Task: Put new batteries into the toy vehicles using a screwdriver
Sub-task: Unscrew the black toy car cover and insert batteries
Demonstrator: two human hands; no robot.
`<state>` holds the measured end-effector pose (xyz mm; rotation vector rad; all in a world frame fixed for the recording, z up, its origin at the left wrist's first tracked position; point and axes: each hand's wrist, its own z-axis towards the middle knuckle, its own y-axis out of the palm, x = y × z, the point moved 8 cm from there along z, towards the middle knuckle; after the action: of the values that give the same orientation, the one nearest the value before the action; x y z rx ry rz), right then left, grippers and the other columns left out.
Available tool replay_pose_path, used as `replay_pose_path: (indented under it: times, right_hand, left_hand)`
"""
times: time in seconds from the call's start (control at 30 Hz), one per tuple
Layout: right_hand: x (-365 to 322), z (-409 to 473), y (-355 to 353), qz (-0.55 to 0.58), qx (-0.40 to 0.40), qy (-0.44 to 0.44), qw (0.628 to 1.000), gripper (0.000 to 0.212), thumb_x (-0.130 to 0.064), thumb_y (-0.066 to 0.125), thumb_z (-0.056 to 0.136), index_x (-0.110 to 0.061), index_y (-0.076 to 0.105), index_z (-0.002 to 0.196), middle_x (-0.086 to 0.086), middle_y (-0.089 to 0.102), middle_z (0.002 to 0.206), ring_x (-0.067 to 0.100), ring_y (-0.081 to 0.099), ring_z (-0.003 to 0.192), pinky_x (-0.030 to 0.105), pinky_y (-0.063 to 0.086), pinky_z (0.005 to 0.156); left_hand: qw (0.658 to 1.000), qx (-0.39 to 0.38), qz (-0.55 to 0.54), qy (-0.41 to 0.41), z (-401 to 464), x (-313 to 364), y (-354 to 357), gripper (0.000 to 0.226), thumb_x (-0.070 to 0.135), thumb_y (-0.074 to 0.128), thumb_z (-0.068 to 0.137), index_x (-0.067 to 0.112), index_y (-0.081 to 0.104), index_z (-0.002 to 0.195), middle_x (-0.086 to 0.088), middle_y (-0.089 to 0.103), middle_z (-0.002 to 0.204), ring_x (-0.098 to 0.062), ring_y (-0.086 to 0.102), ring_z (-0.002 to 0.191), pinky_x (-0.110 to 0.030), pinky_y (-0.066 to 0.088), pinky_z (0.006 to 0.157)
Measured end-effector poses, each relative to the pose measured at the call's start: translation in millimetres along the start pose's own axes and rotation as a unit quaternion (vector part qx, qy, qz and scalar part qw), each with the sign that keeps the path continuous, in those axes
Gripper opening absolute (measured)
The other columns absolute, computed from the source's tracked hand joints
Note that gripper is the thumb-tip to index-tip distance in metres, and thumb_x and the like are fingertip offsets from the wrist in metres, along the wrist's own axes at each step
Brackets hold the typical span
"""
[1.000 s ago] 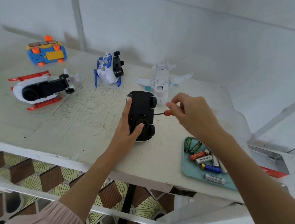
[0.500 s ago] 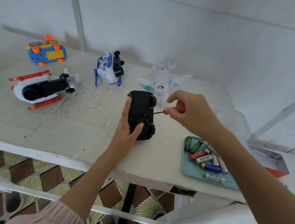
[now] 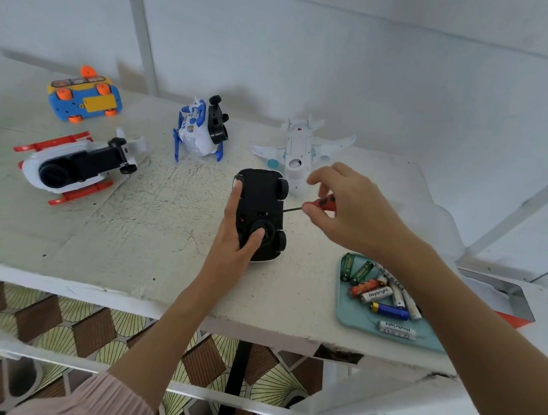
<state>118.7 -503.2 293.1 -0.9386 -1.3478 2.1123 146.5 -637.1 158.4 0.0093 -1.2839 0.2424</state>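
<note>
A black toy car lies upside down near the middle of the white table. My left hand grips it, index finger along its left side and thumb pressed on its underside. My right hand pinches a small red-handled screwdriver, whose thin shaft points left into the car's underside. A teal tray at the right holds several loose batteries.
Other toys lie on the table: a white plane just behind the car, a blue and white vehicle, a white, black and red helicopter, a blue and orange car. A white wall stands behind; the table edge is near me.
My right hand has turned on the screwdriver handle, fingers shifting upward and more of the red handle showing. The car and my left hand have stayed put.
</note>
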Motion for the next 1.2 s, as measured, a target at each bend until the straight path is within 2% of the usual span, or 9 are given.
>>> replay_pose_path:
  times: [0.07, 0.17, 0.33, 0.43, 0.53, 0.7, 0.87, 1.1, 1.2]
  right_hand:
    - [6.2, 1.3, 1.1, -0.063, 0.003, 0.04, 0.997, 0.038, -0.043, 0.047, 0.092, -0.01, 0.058, 0.106, -0.01, 0.057, 0.07, 0.013, 0.056, 0.061, 0.028, 0.047, 0.059]
    - [7.4, 1.8, -1.6, -0.028, 0.035, 0.022, 0.999, 0.022, -0.027, 0.054, 0.091, -0.007, 0.062, 0.093, -0.016, 0.043, 0.056, 0.002, 0.04, 0.049, 0.021, 0.032, 0.051]
    - [-2.3, 0.4, -3.8, 0.136, 0.002, -0.022, 0.99, 0.021, 0.001, 0.067, 0.076, -0.008, 0.063, 0.094, 0.0, 0.051, 0.087, -0.003, 0.051, 0.067, 0.004, 0.04, 0.064]
    - [0.1, 1.5, -1.3, 0.13, -0.014, 0.024, 0.991, 0.028, -0.027, 0.067, 0.081, -0.012, 0.059, 0.104, -0.005, 0.056, 0.087, -0.004, 0.054, 0.06, 0.006, 0.043, 0.06]
    - [14.5, 2.4, 0.6, 0.071, -0.018, 0.087, 0.994, 0.034, -0.044, 0.05, 0.089, -0.012, 0.06, 0.092, -0.017, 0.051, 0.045, 0.003, 0.049, 0.036, 0.011, 0.04, 0.04]
    - [6.6, 1.3, -3.8, 0.125, 0.022, 0.02, 0.992, 0.016, -0.004, 0.069, 0.077, -0.007, 0.063, 0.092, -0.007, 0.053, 0.075, -0.003, 0.052, 0.06, 0.008, 0.04, 0.059]
    - [12.4, 1.2, 3.3, 0.119, -0.007, 0.093, 0.988, 0.028, -0.04, 0.058, 0.087, -0.013, 0.058, 0.093, -0.01, 0.062, 0.073, 0.005, 0.055, 0.042, 0.015, 0.047, 0.048]
    - [6.4, 2.6, -1.5, 0.086, 0.006, 0.019, 0.996, 0.023, -0.005, 0.07, 0.074, -0.01, 0.065, 0.096, -0.009, 0.049, 0.074, 0.0, 0.046, 0.066, 0.006, 0.037, 0.063]
    - [3.9, 1.8, -3.0, 0.098, 0.015, 0.03, 0.995, 0.03, -0.023, 0.071, 0.079, -0.009, 0.061, 0.103, -0.003, 0.056, 0.076, 0.002, 0.051, 0.064, 0.02, 0.047, 0.066]
  left_hand:
    - [1.0, 0.0, 0.0, 0.001, -0.2, 0.6, 0.1, 0.076, 0.025, 0.051, 0.091, 0.066, 0.005, 0.137, 0.003, 0.03, 0.152, -0.013, 0.046, 0.13, -0.036, 0.042, 0.106]
    - [1.0, 0.001, 0.008, 0.002, 0.2, -0.2, 0.1, 0.077, 0.025, 0.051, 0.092, 0.066, 0.004, 0.136, 0.003, 0.03, 0.153, -0.013, 0.046, 0.13, -0.033, 0.042, 0.106]
    - [1.0, 0.0, 0.006, 0.001, -0.1, -0.2, 0.2, 0.077, 0.026, 0.051, 0.091, 0.066, 0.004, 0.137, 0.004, 0.029, 0.153, -0.012, 0.045, 0.131, -0.038, 0.041, 0.108]
    - [1.0, 0.001, 0.004, 0.001, -0.4, 0.2, -0.9, 0.077, 0.026, 0.051, 0.091, 0.066, 0.004, 0.137, 0.004, 0.027, 0.154, -0.014, 0.042, 0.133, -0.043, 0.039, 0.109]
    - [1.0, 0.004, 0.014, 0.004, 0.5, 1.3, -0.9, 0.076, 0.027, 0.051, 0.091, 0.066, 0.004, 0.137, 0.003, 0.027, 0.154, -0.015, 0.042, 0.133, -0.041, 0.04, 0.108]
    - [1.0, 0.003, 0.01, 0.001, 0.8, -1.1, -0.3, 0.075, 0.027, 0.051, 0.091, 0.066, 0.005, 0.137, 0.004, 0.027, 0.154, -0.014, 0.044, 0.133, -0.038, 0.041, 0.108]
    - [1.0, 0.004, 0.0, 0.0, 0.7, -1.6, -1.1, 0.075, 0.025, 0.051, 0.092, 0.065, 0.006, 0.137, 0.004, 0.029, 0.153, -0.015, 0.045, 0.132, -0.047, 0.041, 0.107]
    - [1.0, 0.003, 0.007, 0.0, 0.4, -1.4, -0.8, 0.075, 0.026, 0.051, 0.092, 0.066, 0.005, 0.136, 0.012, 0.03, 0.15, -0.014, 0.045, 0.131, -0.042, 0.042, 0.107]
    - [1.0, 0.002, 0.002, -0.003, 0.2, -2.5, -0.8, 0.075, 0.027, 0.051, 0.092, 0.066, 0.006, 0.136, 0.008, 0.03, 0.151, -0.016, 0.045, 0.131, -0.044, 0.042, 0.106]
